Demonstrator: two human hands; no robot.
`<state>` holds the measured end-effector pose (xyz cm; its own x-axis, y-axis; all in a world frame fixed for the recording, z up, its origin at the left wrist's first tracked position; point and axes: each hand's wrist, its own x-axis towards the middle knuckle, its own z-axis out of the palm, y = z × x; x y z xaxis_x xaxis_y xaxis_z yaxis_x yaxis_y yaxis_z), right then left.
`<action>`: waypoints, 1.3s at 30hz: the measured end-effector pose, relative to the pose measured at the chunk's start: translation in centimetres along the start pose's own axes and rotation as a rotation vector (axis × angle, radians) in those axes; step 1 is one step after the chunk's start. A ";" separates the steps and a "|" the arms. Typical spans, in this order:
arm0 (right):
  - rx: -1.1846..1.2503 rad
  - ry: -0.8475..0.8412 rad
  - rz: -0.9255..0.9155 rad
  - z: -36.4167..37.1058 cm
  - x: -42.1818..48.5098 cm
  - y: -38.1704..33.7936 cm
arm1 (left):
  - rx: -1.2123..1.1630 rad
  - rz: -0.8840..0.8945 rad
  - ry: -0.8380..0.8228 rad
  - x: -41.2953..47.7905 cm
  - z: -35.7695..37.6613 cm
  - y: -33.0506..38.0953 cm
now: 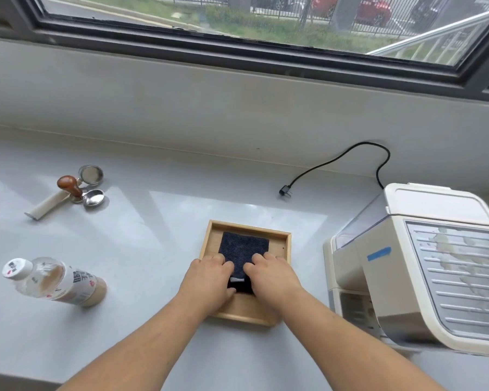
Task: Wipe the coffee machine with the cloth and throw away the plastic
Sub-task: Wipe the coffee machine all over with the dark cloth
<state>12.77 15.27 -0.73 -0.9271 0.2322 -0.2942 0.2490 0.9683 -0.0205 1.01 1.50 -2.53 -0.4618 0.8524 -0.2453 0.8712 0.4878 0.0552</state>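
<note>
Both hands rest on the dark cloth [242,251], which lies folded in a shallow wooden tray [285,244] on the pale tabletop [153,227]. The left hand [209,280] lies palm down over the cloth's left near corner, fingers curled at its edge; the right hand [271,273] covers the right near side the same way. Neither has lifted the cloth clear, and whether the fingers are already pinching it or only pressing on it cannot be told.

Judging by this, the task is at its very start. The coffee machine [424,266] stands to the right of the hands, well apart from them, untouched, with patches of peeling plastic film [449,249] showing on its ridged top plate and a strip of blue tape on its side. Its black power cord [350,156] lies unplugged beyond the right hand. The wiping is not yet begun, and the plastic is not yet removed or thrown away; no bin is in view.

To the left of the hands lies a plastic bottle [54,280] on its side, and farther off a wooden-knobbed tamper [69,186] with small metal parts
</note>
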 end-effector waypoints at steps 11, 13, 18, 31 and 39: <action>0.422 0.100 0.088 -5.3 -1.2 0.4 | -0.217 -0.159 0.052 -0.2 -4.2 0.4; 0.451 0.115 0.084 -6.5 -1.4 0.8 | -0.259 -0.182 0.049 0.0 -5.0 0.3; 0.383 0.165 0.083 -8.9 -2.1 2.2 | -0.363 -0.205 0.125 0.1 -7.3 0.4; 0.400 0.106 0.176 -15.5 -4.2 4.3 | -0.446 -0.105 0.346 0.7 -18.4 2.6; 0.471 0.249 0.236 -21.1 -5.4 3.8 | -0.506 -0.025 0.370 0.3 -23.7 2.9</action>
<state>12.84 19.60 20.93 -0.8553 0.5062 -0.1102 0.5015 0.7556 -0.4214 -0.54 7.61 20.52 -0.5868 0.8042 0.0941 0.7145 0.4596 0.5276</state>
